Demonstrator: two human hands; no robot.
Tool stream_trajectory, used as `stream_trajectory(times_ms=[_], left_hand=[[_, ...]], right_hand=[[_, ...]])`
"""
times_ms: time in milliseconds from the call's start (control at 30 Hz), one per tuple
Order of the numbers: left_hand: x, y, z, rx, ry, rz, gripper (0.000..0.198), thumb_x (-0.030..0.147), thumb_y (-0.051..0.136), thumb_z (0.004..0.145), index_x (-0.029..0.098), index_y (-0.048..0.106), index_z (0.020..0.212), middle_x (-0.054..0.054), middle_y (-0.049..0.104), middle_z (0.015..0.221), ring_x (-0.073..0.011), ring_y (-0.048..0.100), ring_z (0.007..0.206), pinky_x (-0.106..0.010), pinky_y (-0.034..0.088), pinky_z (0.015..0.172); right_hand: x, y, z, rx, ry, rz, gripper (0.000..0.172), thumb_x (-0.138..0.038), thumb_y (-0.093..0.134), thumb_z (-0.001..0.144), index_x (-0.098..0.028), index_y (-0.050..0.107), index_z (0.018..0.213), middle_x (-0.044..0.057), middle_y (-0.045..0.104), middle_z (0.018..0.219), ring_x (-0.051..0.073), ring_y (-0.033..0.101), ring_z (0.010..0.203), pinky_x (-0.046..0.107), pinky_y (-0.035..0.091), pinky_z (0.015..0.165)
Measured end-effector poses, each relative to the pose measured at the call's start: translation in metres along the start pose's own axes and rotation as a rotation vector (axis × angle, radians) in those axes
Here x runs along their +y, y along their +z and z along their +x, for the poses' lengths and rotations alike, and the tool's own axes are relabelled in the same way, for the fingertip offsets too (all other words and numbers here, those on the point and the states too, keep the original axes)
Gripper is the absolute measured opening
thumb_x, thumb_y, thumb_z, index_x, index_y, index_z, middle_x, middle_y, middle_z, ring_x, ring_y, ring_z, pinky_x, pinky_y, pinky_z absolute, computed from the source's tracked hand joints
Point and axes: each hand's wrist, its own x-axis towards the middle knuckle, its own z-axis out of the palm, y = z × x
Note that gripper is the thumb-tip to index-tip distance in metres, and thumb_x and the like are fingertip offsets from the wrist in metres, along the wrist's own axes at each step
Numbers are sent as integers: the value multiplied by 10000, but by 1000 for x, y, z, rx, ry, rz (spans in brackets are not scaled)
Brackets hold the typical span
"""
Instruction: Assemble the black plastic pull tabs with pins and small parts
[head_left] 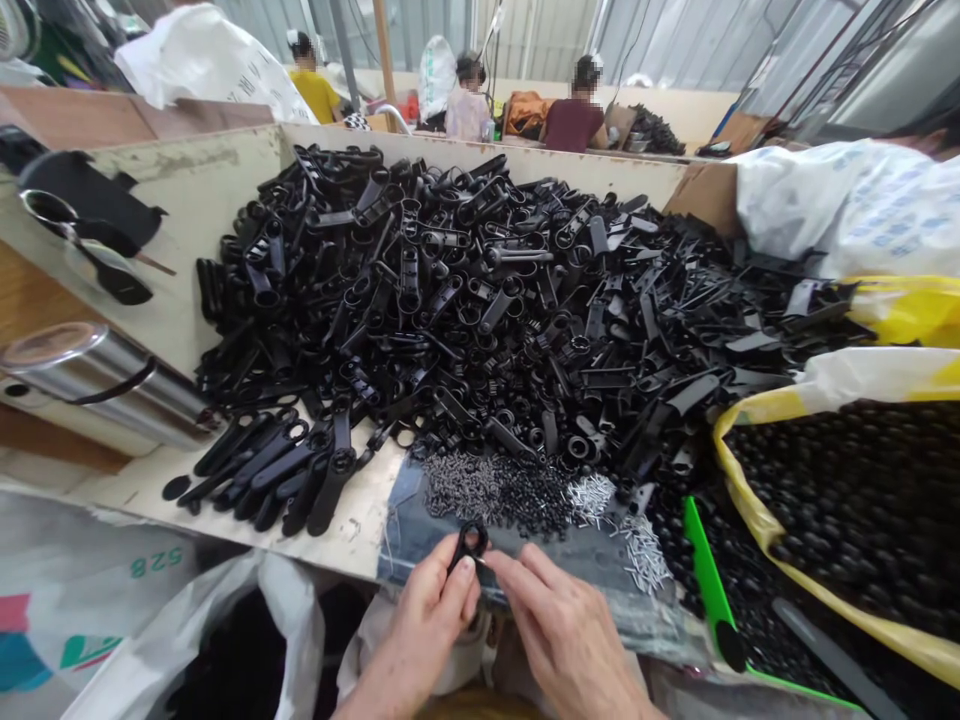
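My left hand (429,612) grips a black plastic part with a ring-shaped end (473,538) between thumb and fingers, just over the front edge of the bench. Close against that part, the fingertips of my right hand (559,618) are pinched together. Whatever they hold is too small to make out. On the dark mat (405,510) beyond my hands lie piles of small brown-grey pieces (459,485), small black pieces (534,495) and silvery metal pins (646,555).
A large heap of black plastic parts (450,290) fills the bench. Several long black parts (277,465) lie at left, beside a steel flask (112,375). To the right stand a green strip (709,580) and a yellow-rimmed sack (739,480) of black pieces. People sit behind.
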Motion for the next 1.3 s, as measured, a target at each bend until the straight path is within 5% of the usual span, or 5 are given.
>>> stream_trajectory(times_ms=[500, 667, 833, 1100, 1300], left_hand=[[0, 7, 2, 226, 198, 450, 202, 424, 650, 830, 272, 737, 932, -76, 815, 901, -326, 734, 895, -362, 513, 796], [-3, 7, -3, 334, 339, 519, 209, 389, 660, 832, 321, 763, 1000, -28, 826, 906, -296, 753, 826, -321, 509, 756], [22, -12, 3, 478, 286, 458, 298, 438, 723, 779, 268, 748, 1023, 15, 697, 668, -224, 647, 683, -256, 455, 610], [46, -2, -2, 162, -74, -248, 461, 513, 875, 669, 157, 677, 883, 125, 397, 517, -1, 184, 393, -157, 147, 434], [48, -8, 1, 88, -75, -414, 461, 457, 863, 726, 185, 692, 1056, 54, 581, 617, -53, 413, 452, -192, 303, 494]], right_hand=[[-28, 0, 18, -79, -259, -532, 105, -95, 695, 799, -130, 663, 893, 69, 659, 721, 243, 637, 557, 333, 431, 375], [-23, -42, 16, -253, -150, -407, 146, -253, 758, 800, -172, 669, 882, 39, 716, 733, 190, 627, 503, 308, 309, 377], [8, -104, 49, -175, 95, -528, 273, -195, 524, 1031, -209, 655, 792, 17, 709, 688, 165, 658, 566, 277, 295, 486], [91, -112, 141, -301, -144, -557, 301, -46, 557, 986, -236, 742, 1129, 58, 645, 1126, 143, 664, 820, 259, 366, 601], [110, -123, 144, -299, -191, -413, 233, -62, 584, 989, -230, 744, 977, 22, 641, 1166, 138, 633, 866, 241, 354, 640]])
